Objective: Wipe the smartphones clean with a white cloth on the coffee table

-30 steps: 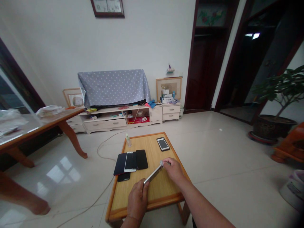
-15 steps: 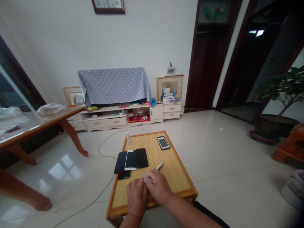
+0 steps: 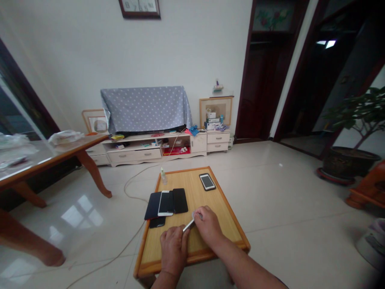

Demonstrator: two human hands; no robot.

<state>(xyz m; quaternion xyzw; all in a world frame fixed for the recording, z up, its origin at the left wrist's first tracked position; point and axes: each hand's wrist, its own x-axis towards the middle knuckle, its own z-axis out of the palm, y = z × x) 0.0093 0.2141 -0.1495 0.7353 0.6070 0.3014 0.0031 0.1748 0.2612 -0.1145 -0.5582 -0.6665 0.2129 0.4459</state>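
Note:
A low wooden table [image 3: 210,204] stands in front of me. My left hand [image 3: 173,249] is closed round the near end of a slim silver phone [image 3: 188,225], held on edge above the tabletop. My right hand [image 3: 207,224] is closed over the phone's far end, pinching a small pale thing against it that I cannot make out. A row of three phones [image 3: 167,202] lies on the table's left side, with a further dark phone [image 3: 157,222] just below it. One more phone [image 3: 207,181] lies face up at the far right.
A small clear bottle [image 3: 163,176] stands at the table's far left corner. A cable [image 3: 129,245] trails over the tiled floor to the left. A larger wooden table [image 3: 45,160] stands left, a TV cabinet [image 3: 144,150] at the wall, a potted plant [image 3: 349,156] right.
My right hand slid from the phone's far end down to my left hand, then back up towards the far end. The phone has tilted lower and nearer.

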